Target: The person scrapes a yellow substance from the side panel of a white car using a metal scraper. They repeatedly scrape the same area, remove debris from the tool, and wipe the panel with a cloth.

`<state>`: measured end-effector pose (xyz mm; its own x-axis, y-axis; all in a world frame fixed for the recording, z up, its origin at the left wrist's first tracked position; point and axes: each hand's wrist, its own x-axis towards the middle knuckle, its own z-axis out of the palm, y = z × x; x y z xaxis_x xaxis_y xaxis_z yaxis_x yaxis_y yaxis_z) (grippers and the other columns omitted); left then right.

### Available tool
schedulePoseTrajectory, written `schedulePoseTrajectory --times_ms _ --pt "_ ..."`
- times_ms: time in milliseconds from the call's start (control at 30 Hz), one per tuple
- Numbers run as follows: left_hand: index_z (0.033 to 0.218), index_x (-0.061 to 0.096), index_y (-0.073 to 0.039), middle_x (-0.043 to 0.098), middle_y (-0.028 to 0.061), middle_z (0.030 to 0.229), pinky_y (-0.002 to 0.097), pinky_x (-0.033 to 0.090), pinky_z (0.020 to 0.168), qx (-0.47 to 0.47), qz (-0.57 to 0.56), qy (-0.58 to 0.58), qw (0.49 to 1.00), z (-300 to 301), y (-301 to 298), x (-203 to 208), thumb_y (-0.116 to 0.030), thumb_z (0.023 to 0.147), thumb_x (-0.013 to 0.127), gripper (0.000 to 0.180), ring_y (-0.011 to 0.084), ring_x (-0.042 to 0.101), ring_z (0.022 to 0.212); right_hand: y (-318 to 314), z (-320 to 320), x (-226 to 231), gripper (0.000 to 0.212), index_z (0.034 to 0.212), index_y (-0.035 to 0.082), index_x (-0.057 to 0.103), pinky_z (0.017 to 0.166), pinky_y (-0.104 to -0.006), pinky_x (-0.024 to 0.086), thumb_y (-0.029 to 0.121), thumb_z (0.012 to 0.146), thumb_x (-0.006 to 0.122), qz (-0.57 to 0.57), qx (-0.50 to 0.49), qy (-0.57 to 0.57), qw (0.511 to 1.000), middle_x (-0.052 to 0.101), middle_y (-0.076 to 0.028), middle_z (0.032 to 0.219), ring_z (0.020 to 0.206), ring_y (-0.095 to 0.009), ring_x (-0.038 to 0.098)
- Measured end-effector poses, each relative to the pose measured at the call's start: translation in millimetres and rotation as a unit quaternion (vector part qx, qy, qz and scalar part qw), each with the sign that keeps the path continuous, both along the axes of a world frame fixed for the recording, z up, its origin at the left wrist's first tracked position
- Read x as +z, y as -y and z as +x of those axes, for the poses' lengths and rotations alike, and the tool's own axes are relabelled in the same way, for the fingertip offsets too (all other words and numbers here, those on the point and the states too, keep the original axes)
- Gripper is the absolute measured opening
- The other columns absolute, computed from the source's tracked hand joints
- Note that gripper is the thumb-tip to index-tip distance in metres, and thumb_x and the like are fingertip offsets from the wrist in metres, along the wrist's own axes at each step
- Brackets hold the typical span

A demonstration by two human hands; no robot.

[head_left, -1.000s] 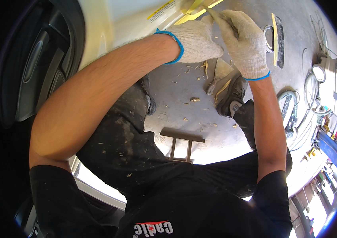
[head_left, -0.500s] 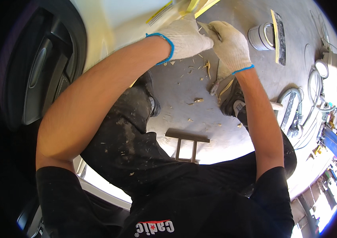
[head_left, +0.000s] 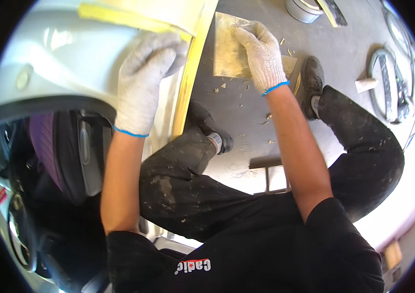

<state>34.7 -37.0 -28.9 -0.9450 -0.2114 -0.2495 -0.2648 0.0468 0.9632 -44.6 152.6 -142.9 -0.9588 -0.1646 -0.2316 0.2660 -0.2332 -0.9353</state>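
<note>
At the top, over the floor, sheet: a flat tan-yellow piece (head_left: 227, 51) sits just right of the yellow tape strip (head_left: 190, 83), pretty much upright.
Right hand: the gloved right hand (head_left: 262, 53) has its fingers pinched on the sheet's top edge.
Left hand: the gloved left hand (head_left: 145, 80) lies flat on the pale car panel (head_left: 56, 63), fingers together, tips by the tape.
Floor: grey concrete (head_left: 246, 112) with shavings scattered.
Further out: a round tin (head_left: 301, 9), top right.

Gloved hands (head_left: 144, 83) on taped car panel (head_left: 61, 63)
</note>
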Motion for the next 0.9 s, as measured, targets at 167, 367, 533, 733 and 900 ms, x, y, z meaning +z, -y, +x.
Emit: schedulePoseTrajectory --times_ms 167,367,533,733,900 --pt "0.118 0.067 0.0 0.068 0.0062 0.108 0.0271 0.051 0.091 -0.052 -0.262 0.094 0.959 -8.3 -6.9 -33.8 -0.016 0.098 0.064 0.027 0.0138 0.064 0.099 21.2 22.7 -4.3 0.025 0.113 0.0 0.06 0.068 -0.0296 0.058 0.014 0.093 0.066 -0.342 -0.033 0.221 0.913 0.066 -0.006 0.091 0.075 -0.013 0.066" --pt "0.12 0.068 0.003 0.068 0.0068 0.103 0.0272 0.05 0.088 -0.039 -0.28 0.106 0.953 -26.7 -14.1 -49.2 -0.017 0.098 0.064 0.031 0.012 0.061 0.095 48.7 28.3 -35.8 0.032 0.126 0.0 0.055 0.085 -0.0329 0.059 0.014 0.097 0.058 -0.383 0.001 0.287 0.878 0.064 -0.009 0.11 0.095 -0.017 0.066" --pt "0.12 0.068 0.003 0.068 0.0044 0.098 0.0254 0.05 0.079 -0.031 -0.332 0.101 0.937 -35.5 -19.1 -43.9 -0.013 0.095 0.067 0.03 0.0099 0.059 0.087 67.2 25.9 -42.5 0.037 0.129 -0.001 0.052 0.095 -0.0356 0.053 0.016 0.096 0.055 -0.438 0.009 0.329 0.836 0.061 -0.011 0.112 0.105 -0.018 0.062" --pt "0.115 0.068 0.008 0.069 0.0111 0.109 0.0281 0.05 0.089 -0.022 -0.415 0.107 0.903 -47.4 -27.9 -42.6 -0.011 0.094 0.066 0.029 0.0154 0.062 0.098 67.9 26.0 -49.1 0.037 0.131 -0.003 0.05 0.099 -0.0355 0.049 0.015 0.098 0.055 -0.378 0.024 0.232 0.896 0.06 -0.012 0.118 0.109 -0.018 0.059" --pt "0.116 0.068 0.009 0.07 0.0136 0.108 0.0292 0.051 0.088 -0.034 -0.428 0.067 0.901 -47.2 -22.5 -40.9 -0.012 0.095 0.065 0.03 0.0159 0.063 0.097 67.7 21.6 -43.3 0.034 0.131 -0.002 0.051 0.098 -0.034 0.049 0.012 0.1 0.054 -0.351 0.028 0.21 0.912 0.06 -0.011 0.119 0.109 -0.016 0.059"
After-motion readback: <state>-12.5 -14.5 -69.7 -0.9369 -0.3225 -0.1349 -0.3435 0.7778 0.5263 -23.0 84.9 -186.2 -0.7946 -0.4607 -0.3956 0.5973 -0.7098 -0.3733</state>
